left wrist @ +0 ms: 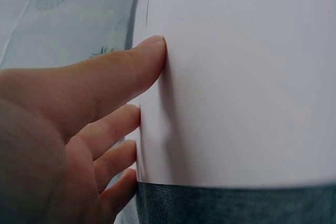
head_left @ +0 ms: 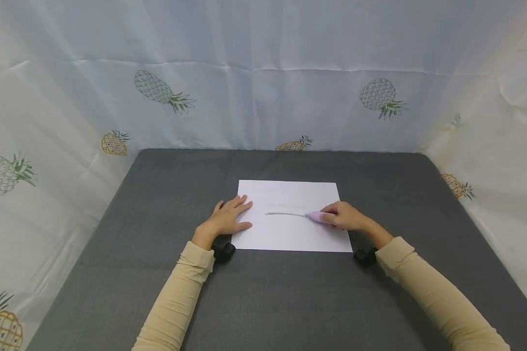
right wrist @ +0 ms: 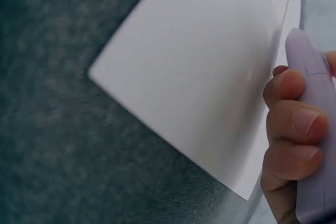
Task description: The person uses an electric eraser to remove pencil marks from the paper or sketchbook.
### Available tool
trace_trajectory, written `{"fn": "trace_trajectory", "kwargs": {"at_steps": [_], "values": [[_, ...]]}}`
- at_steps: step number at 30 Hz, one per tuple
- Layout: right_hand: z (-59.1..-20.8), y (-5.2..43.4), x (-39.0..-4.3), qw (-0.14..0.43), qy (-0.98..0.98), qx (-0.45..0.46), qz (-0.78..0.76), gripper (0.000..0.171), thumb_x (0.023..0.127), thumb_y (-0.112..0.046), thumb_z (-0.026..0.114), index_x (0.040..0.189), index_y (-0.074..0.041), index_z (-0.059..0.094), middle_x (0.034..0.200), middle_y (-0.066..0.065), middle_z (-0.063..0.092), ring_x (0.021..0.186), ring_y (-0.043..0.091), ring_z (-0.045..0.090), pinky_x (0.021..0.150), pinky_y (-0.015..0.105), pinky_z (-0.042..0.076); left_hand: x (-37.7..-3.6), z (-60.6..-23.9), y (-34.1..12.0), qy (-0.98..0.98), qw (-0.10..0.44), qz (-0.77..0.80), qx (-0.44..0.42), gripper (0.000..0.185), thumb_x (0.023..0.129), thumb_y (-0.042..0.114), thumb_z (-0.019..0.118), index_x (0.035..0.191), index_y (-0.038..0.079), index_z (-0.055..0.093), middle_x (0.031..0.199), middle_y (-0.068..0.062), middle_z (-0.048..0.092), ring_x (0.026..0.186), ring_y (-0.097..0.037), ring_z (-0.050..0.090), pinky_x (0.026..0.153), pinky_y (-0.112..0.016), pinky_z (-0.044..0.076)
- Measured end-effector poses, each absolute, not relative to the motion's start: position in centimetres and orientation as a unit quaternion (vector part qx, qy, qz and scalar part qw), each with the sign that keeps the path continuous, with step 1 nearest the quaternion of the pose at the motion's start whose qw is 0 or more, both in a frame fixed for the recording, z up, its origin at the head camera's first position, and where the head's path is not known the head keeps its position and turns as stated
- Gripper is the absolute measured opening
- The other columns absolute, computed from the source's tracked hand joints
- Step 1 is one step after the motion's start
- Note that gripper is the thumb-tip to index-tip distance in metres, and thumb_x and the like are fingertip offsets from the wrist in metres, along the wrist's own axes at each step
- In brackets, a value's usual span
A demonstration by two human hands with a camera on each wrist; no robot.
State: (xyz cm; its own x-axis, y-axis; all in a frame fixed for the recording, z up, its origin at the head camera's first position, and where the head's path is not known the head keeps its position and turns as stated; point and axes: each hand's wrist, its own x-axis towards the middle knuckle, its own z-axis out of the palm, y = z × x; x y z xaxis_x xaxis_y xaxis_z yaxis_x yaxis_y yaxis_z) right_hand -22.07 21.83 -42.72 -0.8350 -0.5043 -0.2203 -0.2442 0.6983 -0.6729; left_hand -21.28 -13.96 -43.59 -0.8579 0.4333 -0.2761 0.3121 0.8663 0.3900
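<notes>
A white sheet of paper (head_left: 290,239) lies on the dark grey table. My left hand (head_left: 226,217) rests on its left edge, fingers spread and thumb touching the sheet. In my right hand (head_left: 348,216) I grip a chunky lavender pen-shaped tool (head_left: 317,217), its tip at the paper. A thin dark line (head_left: 285,213) runs leftward from that tip across the middle of the sheet. The right wrist view shows several fingers (right wrist: 296,121) curled round the smooth lavender body (right wrist: 317,98). Too little shows of the tip to tell the tool's exact kind.
The grey table (head_left: 268,297) extends around the paper on all sides. A white curtain (head_left: 254,107) with pineapple prints hangs behind it and along both sides. Black straps (head_left: 224,252) sit at both wrists.
</notes>
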Motion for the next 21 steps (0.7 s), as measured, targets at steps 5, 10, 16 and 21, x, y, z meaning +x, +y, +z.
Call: {"fn": "trace_trajectory", "kwargs": {"at_steps": [5, 10, 16, 21], "values": [[-42.81, 21.63, -22.23, 0.187, 0.909, -0.208, -0.308, 0.031, 0.094, -0.016, 0.054, 0.112, 0.006, 0.068, 0.062, 0.008, 0.06, 0.052, 0.006, 0.046, 0.048, 0.022, 0.039, -21.32, -43.64, -13.95, 0.949, 0.178, 0.167, 0.197, 0.069, 0.094, 0.041, 0.057, 0.152, 0.016, 0.029, 0.164, -0.009, 0.017, 0.153, -0.03, 0.014, 0.121, -0.063, 0.006], [-42.8, 21.41, -22.33, 0.181, 0.917, -0.211, -0.285, 0.031, 0.093, -0.015, 0.055, 0.111, 0.006, 0.069, 0.063, 0.006, 0.063, 0.059, 0.009, 0.05, 0.053, 0.023, 0.041, -21.33, -43.67, -13.96, 0.949, 0.179, 0.168, 0.197, 0.069, 0.094, 0.041, 0.057, 0.152, 0.017, 0.029, 0.164, -0.008, 0.017, 0.153, -0.03, 0.014, 0.121, -0.063, 0.006], [-42.54, 21.06, -22.29, 0.179, 0.919, -0.217, -0.275, 0.032, 0.093, -0.016, 0.055, 0.111, 0.007, 0.069, 0.072, 0.009, 0.068, 0.061, 0.007, 0.051, 0.056, 0.022, 0.041, -21.35, -43.73, -13.99, 0.95, 0.179, 0.167, 0.196, 0.069, 0.094, 0.041, 0.056, 0.153, 0.017, 0.029, 0.164, -0.008, 0.017, 0.153, -0.03, 0.014, 0.121, -0.063, 0.006], [-42.34, 20.98, -22.24, 0.178, 0.919, -0.221, -0.274, 0.034, 0.093, -0.017, 0.055, 0.111, 0.008, 0.068, 0.075, 0.01, 0.07, 0.061, 0.005, 0.051, 0.057, 0.022, 0.041, -21.37, -43.69, -13.96, 0.949, 0.176, 0.167, 0.199, 0.069, 0.094, 0.041, 0.057, 0.152, 0.016, 0.03, 0.164, -0.009, 0.018, 0.153, -0.031, 0.014, 0.12, -0.063, 0.006]]}}
